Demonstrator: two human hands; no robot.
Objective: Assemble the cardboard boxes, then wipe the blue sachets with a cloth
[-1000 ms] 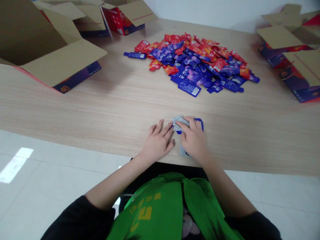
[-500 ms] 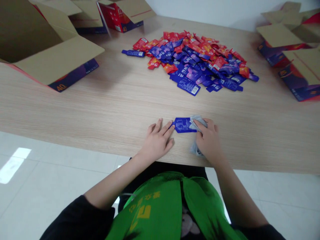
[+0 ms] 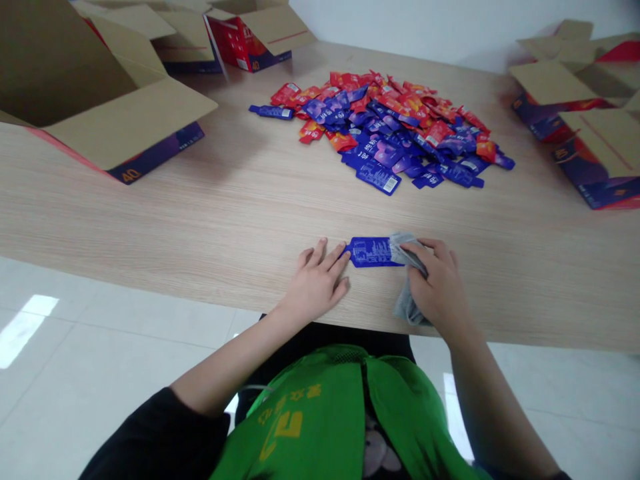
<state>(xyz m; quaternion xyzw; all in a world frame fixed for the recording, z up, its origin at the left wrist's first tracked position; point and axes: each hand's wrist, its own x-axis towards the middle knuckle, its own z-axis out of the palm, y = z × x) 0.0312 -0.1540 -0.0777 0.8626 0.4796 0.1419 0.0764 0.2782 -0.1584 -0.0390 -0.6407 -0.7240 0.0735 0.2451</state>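
Blue pouch (image 3: 371,251) flat on the table (image 3: 200,227), we pin its neck with our spread left hand (image 3: 314,285) and grip a grey cloth (image 3: 409,301) in our right hand (image 3: 441,285) over its other end, seemingly wiping; another stroke would need the neck steady.

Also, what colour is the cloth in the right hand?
The cloth is grey, seen best in the head view.
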